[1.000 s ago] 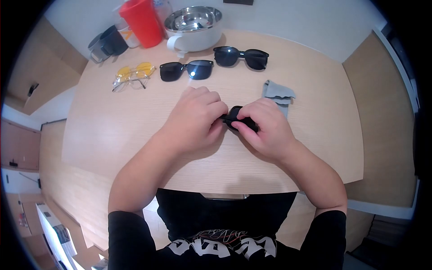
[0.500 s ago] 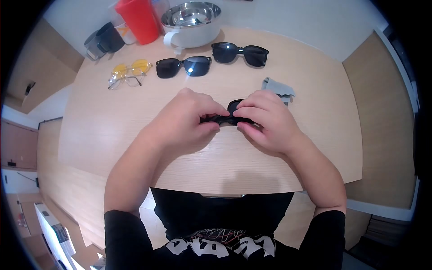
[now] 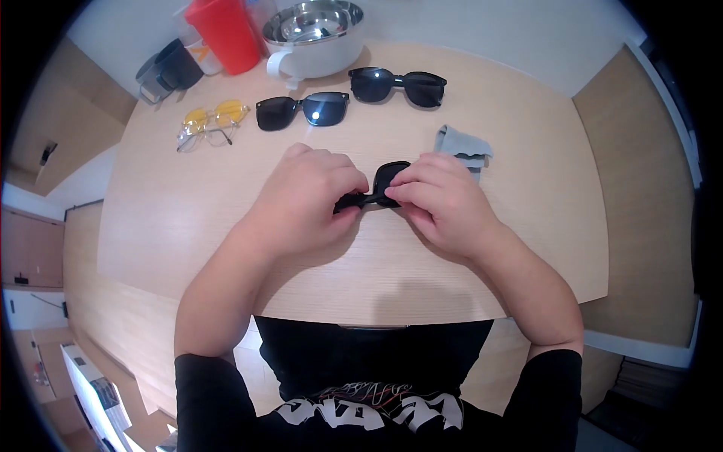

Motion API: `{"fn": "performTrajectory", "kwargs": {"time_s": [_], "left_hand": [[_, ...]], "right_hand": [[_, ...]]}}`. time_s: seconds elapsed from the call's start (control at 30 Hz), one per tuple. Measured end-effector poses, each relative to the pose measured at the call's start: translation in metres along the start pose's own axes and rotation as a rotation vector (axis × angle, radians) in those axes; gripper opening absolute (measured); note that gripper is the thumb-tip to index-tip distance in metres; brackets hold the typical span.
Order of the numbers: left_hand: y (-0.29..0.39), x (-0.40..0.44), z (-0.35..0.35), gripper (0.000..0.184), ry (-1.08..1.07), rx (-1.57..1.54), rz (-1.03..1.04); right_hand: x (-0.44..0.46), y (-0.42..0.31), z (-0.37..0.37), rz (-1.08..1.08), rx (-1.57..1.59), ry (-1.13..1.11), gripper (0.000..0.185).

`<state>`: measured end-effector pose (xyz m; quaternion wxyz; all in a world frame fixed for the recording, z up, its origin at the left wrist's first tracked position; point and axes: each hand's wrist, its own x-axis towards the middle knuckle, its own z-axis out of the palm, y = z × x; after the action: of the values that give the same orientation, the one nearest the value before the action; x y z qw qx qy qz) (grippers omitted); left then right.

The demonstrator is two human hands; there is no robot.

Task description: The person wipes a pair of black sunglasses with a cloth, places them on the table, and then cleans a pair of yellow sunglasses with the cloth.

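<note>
A pair of black sunglasses (image 3: pixel 388 179) is held between both hands above the middle of the table. My left hand (image 3: pixel 316 192) is closed on its left side and covers most of that lens. With thumb and fingertips, my right hand (image 3: pixel 444 197) pinches the right side, partly hiding the other lens. Just behind my right hand lies a folded grey cloth (image 3: pixel 461 142). Farther back rest two more dark sunglasses, the left sunglasses (image 3: pixel 324 110) and the right sunglasses (image 3: pixel 418 89). To their left are yellow-lensed glasses (image 3: pixel 226 113) and thin-framed clear glasses (image 3: pixel 203 138).
At the back left of the wooden table (image 3: pixel 181 226) stand a white-handled pot with a steel inside (image 3: pixel 324 53), a red container (image 3: pixel 224 38), a dark mug (image 3: pixel 181 64) and a grey cup (image 3: pixel 154 79). A wooden panel (image 3: pixel 640 188) borders the right side.
The sunglasses in my hands have tilted so that the right lens faces up and shows more. My hands have shifted slightly. The view has moved a little.
</note>
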<state>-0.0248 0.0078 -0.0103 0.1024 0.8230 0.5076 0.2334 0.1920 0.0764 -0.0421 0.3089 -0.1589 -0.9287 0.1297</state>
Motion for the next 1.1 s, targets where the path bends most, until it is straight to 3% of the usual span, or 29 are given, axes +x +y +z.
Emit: {"fn": "performTrajectory", "kwargs": {"time_s": [0.2, 0.3, 0.5, 0.7, 1.1], "left_hand": [[0.005, 0.000, -0.012, 0.017, -0.226, 0.003, -0.184], [0.003, 0.002, -0.010, 0.015, -0.274, -0.182, -0.297], [0.000, -0.002, -0.004, 0.011, -0.221, -0.084, -0.174], [-0.002, 0.002, -0.010, 0.013, -0.371, -0.310, -0.428], [-0.009, 0.000, -0.012, 0.018, -0.475, -0.389, -0.495]], "right_hand": [[0.000, -0.007, -0.003, 0.012, -0.059, -0.031, 0.012], [0.002, -0.007, -0.002, -0.010, -0.075, -0.016, 0.011], [0.002, -0.006, 0.000, -0.049, -0.095, 0.006, 0.010], [0.004, -0.008, 0.002, -0.078, -0.093, 0.007, 0.012], [0.005, -0.008, 0.006, -0.176, -0.078, 0.025, 0.012]]}}
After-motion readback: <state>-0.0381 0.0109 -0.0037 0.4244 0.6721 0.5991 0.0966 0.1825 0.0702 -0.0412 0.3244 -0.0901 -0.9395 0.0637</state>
